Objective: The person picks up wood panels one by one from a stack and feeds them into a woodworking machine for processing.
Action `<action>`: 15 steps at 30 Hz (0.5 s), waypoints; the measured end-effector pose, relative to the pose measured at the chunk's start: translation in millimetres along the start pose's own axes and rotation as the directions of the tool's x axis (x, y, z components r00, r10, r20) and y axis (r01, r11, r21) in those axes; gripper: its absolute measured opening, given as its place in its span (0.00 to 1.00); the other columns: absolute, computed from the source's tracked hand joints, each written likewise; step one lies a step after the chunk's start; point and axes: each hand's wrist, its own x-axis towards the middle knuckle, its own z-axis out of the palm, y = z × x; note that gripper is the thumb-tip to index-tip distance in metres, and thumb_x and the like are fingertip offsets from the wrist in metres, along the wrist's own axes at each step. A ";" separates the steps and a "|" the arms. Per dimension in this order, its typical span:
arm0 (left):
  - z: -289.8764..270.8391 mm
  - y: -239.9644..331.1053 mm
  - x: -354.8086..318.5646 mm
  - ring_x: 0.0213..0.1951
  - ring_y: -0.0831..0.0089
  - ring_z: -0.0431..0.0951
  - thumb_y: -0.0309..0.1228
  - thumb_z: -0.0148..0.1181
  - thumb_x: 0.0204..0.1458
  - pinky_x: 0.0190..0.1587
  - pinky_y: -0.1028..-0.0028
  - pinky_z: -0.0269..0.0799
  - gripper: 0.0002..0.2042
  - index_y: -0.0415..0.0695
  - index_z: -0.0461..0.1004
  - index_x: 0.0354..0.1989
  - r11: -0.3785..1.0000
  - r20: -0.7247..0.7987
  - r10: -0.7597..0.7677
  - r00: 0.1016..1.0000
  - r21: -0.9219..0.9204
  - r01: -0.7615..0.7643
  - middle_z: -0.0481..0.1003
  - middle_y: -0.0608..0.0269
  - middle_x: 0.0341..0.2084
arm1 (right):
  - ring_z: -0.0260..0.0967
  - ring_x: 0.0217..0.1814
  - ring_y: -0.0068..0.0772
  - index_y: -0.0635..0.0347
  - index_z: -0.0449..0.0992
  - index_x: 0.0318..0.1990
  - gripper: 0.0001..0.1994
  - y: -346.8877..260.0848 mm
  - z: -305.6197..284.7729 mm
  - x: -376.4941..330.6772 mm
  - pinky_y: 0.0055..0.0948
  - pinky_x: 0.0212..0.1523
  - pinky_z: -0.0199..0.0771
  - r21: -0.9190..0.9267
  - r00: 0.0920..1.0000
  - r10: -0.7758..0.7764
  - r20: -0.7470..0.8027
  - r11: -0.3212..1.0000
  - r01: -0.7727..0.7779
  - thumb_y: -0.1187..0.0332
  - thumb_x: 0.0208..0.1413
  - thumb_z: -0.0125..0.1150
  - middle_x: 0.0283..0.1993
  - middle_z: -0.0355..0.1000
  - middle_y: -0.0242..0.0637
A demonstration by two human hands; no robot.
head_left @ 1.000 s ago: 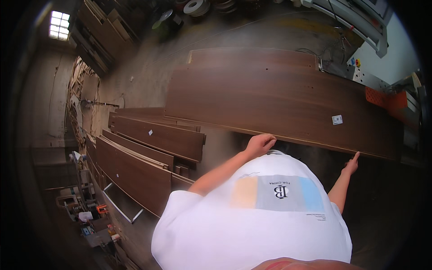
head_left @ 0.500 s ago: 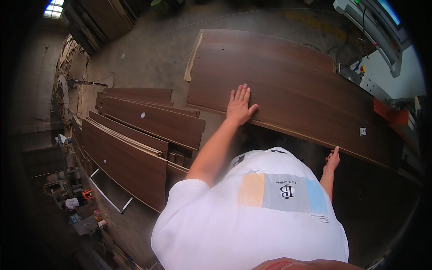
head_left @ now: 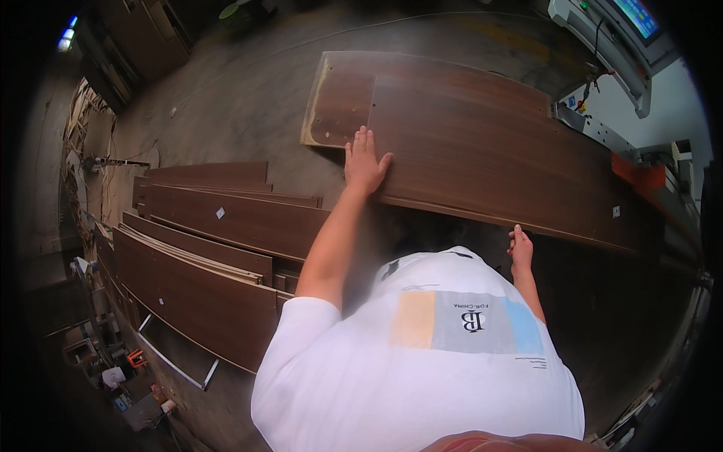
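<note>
In the head view, the left hand [head_left: 364, 167] lies palm down, thumb spread, on the dark-brown wood-grain panel [head_left: 482, 151] near its left end; the right hand [head_left: 520, 250] meets its near edge, whether pinching I cannot tell. The panel rests upon another brown board [head_left: 337, 113].

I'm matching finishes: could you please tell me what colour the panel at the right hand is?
Dark reddish brown; the panel shows best in the head view.
</note>
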 end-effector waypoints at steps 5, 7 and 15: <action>-1.9 19.8 -49.5 0.73 0.59 0.43 0.53 0.49 0.58 0.72 0.57 0.39 0.40 0.36 0.47 0.70 0.979 0.081 0.120 0.989 -0.173 -0.105 0.45 0.51 0.72 | 0.54 0.17 0.13 0.55 0.74 0.30 0.19 -4.7 50.2 -24.6 0.17 0.20 0.60 0.031 0.989 0.011 0.148 0.999 -0.016 0.49 0.64 0.53 0.16 0.57 0.20; -4.5 29.7 -70.2 0.73 0.57 0.43 0.51 0.51 0.58 0.71 0.57 0.40 0.40 0.35 0.48 0.70 0.958 0.115 0.179 0.977 -0.246 -0.147 0.45 0.50 0.72 | 0.54 0.17 0.14 0.56 0.75 0.31 0.19 -4.8 69.8 -30.2 0.18 0.20 0.61 0.042 0.981 0.023 0.191 0.999 -0.032 0.49 0.64 0.53 0.16 0.58 0.21; -3.5 35.4 -136.4 0.68 0.53 0.56 0.41 0.58 0.56 0.68 0.58 0.53 0.35 0.40 0.54 0.69 0.799 0.219 0.474 0.853 -0.513 -0.312 0.52 0.55 0.70 | 0.53 0.18 0.16 0.59 0.76 0.34 0.20 -12.0 107.7 -38.7 0.21 0.22 0.59 -0.034 0.914 0.080 0.398 0.997 -0.072 0.50 0.65 0.52 0.18 0.59 0.23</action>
